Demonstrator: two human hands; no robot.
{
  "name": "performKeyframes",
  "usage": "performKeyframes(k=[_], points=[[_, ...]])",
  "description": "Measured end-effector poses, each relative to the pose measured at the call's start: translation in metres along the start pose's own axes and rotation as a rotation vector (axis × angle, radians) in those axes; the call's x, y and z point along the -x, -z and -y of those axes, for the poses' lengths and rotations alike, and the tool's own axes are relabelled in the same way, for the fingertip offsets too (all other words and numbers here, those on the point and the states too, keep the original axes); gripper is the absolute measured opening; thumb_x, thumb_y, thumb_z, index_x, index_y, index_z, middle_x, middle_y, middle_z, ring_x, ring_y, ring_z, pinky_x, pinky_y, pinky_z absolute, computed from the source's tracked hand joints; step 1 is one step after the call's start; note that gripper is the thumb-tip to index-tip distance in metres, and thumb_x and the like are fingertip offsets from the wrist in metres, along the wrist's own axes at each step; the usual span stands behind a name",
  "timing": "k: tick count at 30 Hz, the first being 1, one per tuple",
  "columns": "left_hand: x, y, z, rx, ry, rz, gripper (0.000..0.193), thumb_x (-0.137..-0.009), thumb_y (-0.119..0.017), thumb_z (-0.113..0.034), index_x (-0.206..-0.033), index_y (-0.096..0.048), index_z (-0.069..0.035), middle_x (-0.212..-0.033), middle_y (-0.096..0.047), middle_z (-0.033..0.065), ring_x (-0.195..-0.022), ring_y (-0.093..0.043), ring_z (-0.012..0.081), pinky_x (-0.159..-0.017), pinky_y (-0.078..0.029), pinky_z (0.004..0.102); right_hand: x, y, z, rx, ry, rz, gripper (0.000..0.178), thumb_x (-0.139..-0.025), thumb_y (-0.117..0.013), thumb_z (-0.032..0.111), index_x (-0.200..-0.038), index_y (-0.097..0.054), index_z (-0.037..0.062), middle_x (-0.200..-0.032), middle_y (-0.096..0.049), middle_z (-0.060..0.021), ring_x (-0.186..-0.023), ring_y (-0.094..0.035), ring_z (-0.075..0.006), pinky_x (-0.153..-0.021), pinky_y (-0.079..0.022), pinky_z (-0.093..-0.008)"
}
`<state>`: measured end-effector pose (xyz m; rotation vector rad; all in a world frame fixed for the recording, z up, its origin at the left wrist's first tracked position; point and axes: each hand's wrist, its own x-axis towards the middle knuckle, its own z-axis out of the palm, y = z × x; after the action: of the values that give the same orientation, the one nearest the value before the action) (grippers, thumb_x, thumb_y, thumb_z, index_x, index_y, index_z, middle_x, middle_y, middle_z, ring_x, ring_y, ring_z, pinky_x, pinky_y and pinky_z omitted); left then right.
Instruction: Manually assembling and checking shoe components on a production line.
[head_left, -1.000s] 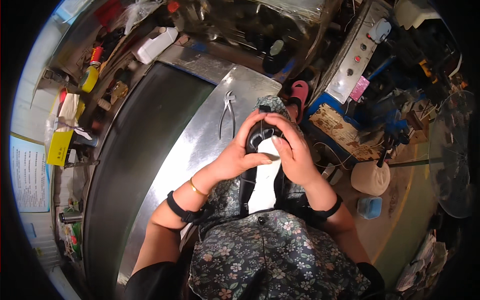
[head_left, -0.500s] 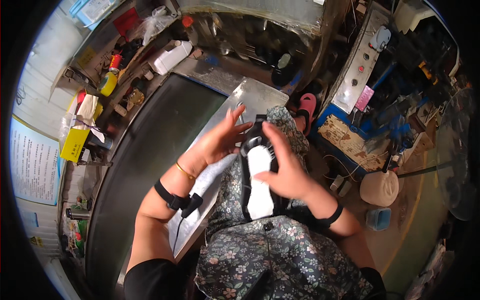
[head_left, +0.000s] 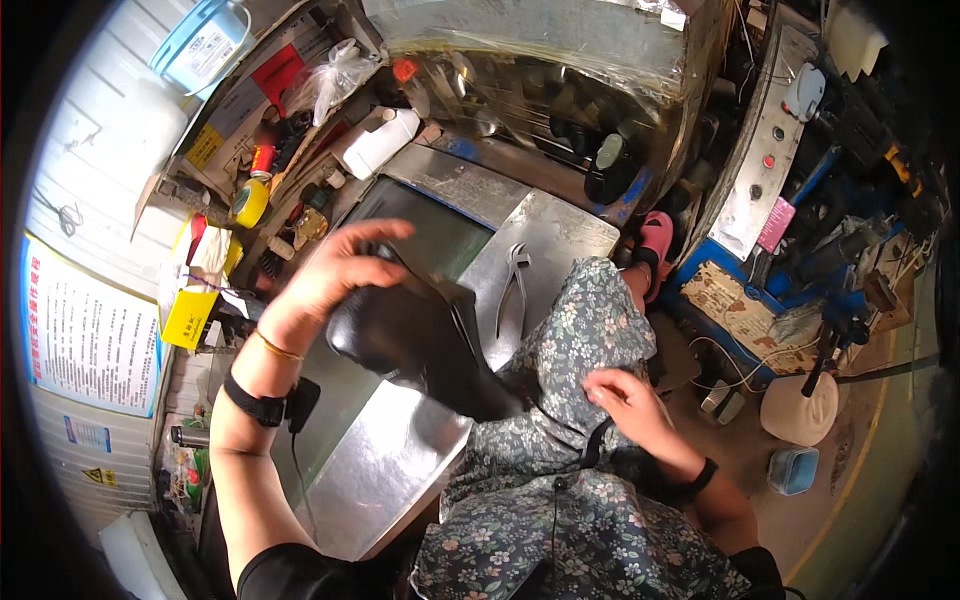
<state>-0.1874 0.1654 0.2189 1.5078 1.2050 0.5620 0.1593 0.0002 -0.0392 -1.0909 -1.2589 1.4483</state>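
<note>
My left hand (head_left: 335,280) is closed on a black leather shoe upper (head_left: 425,345), raised at a tilt over the metal plate and the dark belt. Its rounded end is by my fingers and its narrower end points down toward my lap; motion blurs it. My right hand (head_left: 635,410) hovers by my right thigh, fingers loosely bent and apart, with nothing visible in it. A pair of metal pliers (head_left: 513,290) lies on the shiny metal plate (head_left: 575,225) just beyond the shoe. A flowered apron (head_left: 600,320) covers my lap.
The dark conveyor belt (head_left: 440,225) runs along my left. A cluttered shelf with a white jug (head_left: 380,140) and yellow tape roll (head_left: 250,203) borders it. At right stand a blue machine with a button panel (head_left: 750,170), a beige container (head_left: 800,408) and a blue tub (head_left: 792,470).
The shoe, lying on my lap with its white underside up between both hands, has been lifted left and turned over by my left hand. My right hand has moved away from it, lower right.
</note>
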Motion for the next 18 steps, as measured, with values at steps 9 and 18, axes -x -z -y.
performKeyframes(k=[9,18], points=[[-0.222,0.034,0.046,-0.162,-0.399,-0.523,0.071,-0.079,-0.08,-0.017,-0.138,-0.047,0.005,-0.098,-0.068,0.0085,-0.085,-0.066,0.0151,-0.08,-0.052,0.0272,-0.02,0.013,-0.014,0.089,0.03,0.024,0.014,-0.09,-0.067,0.007,-0.102,-0.07,-0.001,-0.092,-0.072,-0.0089,-0.082,-0.068,-0.0121,-0.073,-0.053,-0.0261],[-0.438,0.039,0.211,-0.847,-0.037,-0.737,0.057,-0.08,-0.074,-0.03,-0.13,-0.058,-0.007,-0.117,-0.066,0.0204,-0.111,-0.062,0.0371,-0.095,-0.049,0.0426,-0.029,0.039,-0.015,-0.281,-0.254,0.199,0.02,-0.093,-0.066,0.01,-0.11,-0.068,-0.0022,-0.097,-0.073,-0.0109,-0.085,-0.069,-0.0124,-0.071,-0.055,-0.028]])
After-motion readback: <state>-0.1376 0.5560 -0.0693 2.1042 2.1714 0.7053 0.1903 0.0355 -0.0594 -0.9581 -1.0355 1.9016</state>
